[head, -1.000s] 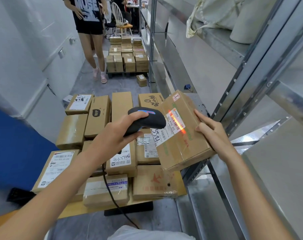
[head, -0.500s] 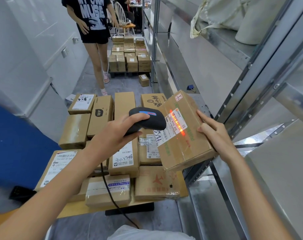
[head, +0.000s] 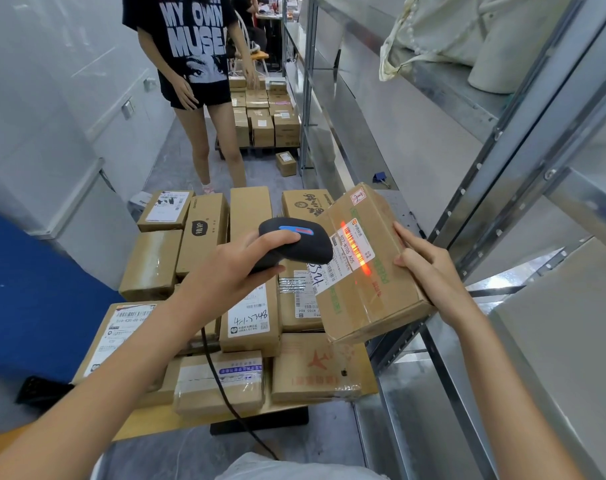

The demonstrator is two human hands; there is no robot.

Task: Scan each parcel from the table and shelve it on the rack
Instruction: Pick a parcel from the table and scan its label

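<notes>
My right hand (head: 428, 268) holds a brown cardboard parcel (head: 370, 292) tilted up above the table's right side, fingers on its right edge. My left hand (head: 235, 271) grips a black corded barcode scanner (head: 296, 244) aimed at the parcel's white label. A red scan line (head: 355, 251) lies across the barcode. Several more taped parcels (head: 197, 244) cover the wooden table (head: 149, 433) below. The grey metal rack (head: 502, 161) stands at my right, its lower shelf (head: 415, 427) bare metal.
A person in a black T-shirt (head: 194, 74) stands in the aisle beyond the table. More boxes (head: 266, 116) are stacked on the floor behind. A cream bag (head: 443, 32) lies on an upper rack shelf. A white wall and a blue panel (head: 27, 299) close the left side.
The person in the aisle has walked closer to the table. My hands, scanner and parcel have stayed almost still, with the red line on the label throughout.
</notes>
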